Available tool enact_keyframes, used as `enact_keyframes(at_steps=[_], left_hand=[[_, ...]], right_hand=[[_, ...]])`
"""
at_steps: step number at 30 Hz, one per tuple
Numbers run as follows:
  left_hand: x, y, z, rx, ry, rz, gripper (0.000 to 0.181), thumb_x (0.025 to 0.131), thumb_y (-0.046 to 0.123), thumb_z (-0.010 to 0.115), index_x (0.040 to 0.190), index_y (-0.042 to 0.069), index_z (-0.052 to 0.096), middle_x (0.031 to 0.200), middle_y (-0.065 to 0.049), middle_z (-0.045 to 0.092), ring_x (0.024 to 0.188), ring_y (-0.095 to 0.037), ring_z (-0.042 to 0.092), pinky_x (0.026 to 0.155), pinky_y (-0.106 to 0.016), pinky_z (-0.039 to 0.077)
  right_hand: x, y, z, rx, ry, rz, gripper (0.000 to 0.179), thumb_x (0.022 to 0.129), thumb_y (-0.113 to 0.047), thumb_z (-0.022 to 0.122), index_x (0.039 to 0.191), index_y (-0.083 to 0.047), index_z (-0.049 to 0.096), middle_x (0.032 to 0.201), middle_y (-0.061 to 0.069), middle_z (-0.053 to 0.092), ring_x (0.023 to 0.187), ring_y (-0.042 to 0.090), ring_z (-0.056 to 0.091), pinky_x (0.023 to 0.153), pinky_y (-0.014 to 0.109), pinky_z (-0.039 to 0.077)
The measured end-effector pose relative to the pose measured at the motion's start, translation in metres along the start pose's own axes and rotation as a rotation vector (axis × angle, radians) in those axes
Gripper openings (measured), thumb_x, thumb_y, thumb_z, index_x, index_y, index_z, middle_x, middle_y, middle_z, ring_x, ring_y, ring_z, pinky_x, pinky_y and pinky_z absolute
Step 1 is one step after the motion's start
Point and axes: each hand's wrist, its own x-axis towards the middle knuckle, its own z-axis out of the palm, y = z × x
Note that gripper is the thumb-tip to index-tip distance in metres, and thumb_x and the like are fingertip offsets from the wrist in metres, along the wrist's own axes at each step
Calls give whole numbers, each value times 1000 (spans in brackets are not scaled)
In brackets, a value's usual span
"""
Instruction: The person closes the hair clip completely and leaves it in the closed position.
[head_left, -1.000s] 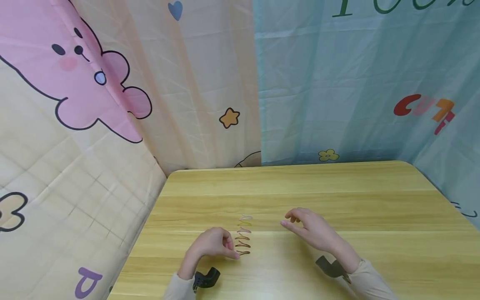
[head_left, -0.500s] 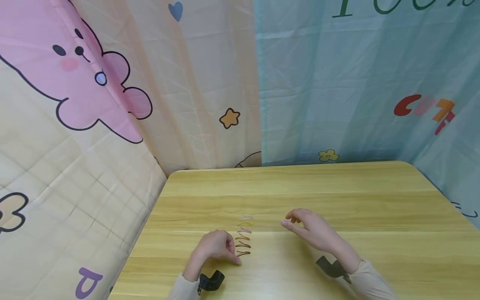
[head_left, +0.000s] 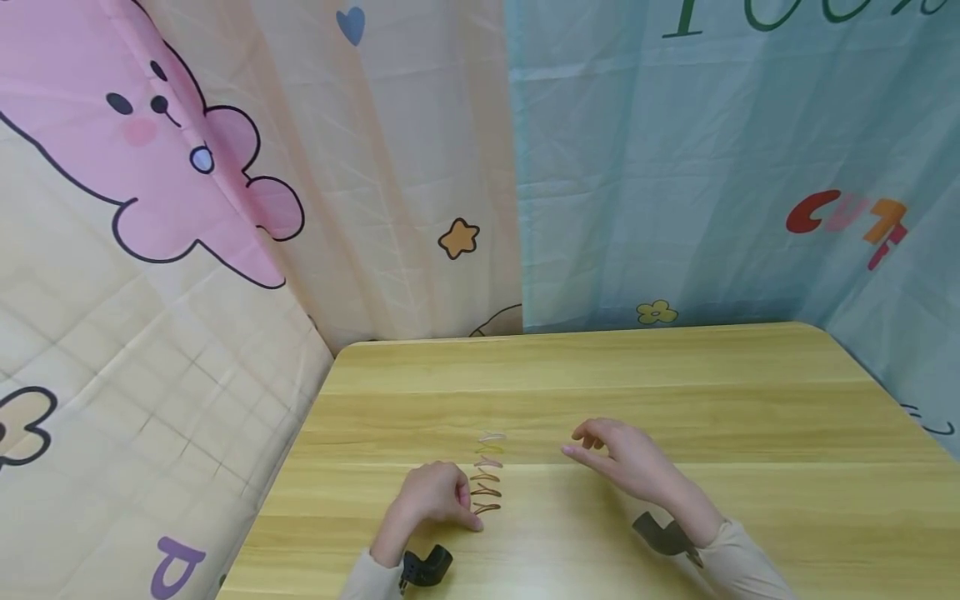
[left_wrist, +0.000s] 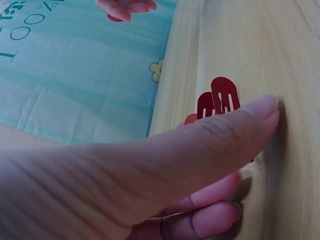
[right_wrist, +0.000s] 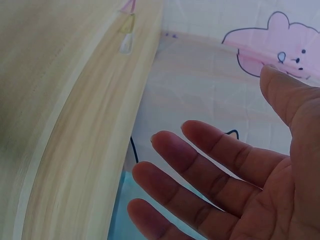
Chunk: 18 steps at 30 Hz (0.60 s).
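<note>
Several snap hair clips [head_left: 486, 477] lie in a column on the wooden table, from dark reddish-brown nearest me to yellow and whitish at the far end. My left hand [head_left: 433, 496] is at the left end of the nearest hair clip [head_left: 489, 507], its thumb on the near side and its fingers bent. In the left wrist view the thumb [left_wrist: 200, 150] covers much of the dark red clips [left_wrist: 226, 95], so whether it pinches one is hidden. Holding nothing, my right hand [head_left: 626, 458] hovers right of the column, its fingers [right_wrist: 200, 185] relaxed and apart.
The pale wooden table [head_left: 675, 367] ends at a rounded back edge. Printed curtains [head_left: 420, 150] hang behind it and at both sides. A black wrist camera [head_left: 427, 567] sits on the left wrist and another dark one [head_left: 663, 533] on the right.
My left hand has shifted slightly right and towards me, with its thumb now lower beside the nearest hair clip. That clip's left end tilts a little more towards me. The right hand stays put.
</note>
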Motion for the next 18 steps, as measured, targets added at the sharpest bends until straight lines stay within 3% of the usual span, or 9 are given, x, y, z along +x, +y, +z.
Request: enact_keyframes(at_steps=[18], left_hand=[[0, 2, 1, -12, 21, 18, 30, 65, 38, 86, 56, 26, 59, 55, 20, 50, 54, -3, 43, 51, -25, 36]], right_hand=[[-1, 1, 3, -10, 1, -9, 48, 90, -60, 50, 100, -16, 67, 87, -14, 59, 81, 8, 57, 73, 35, 48]])
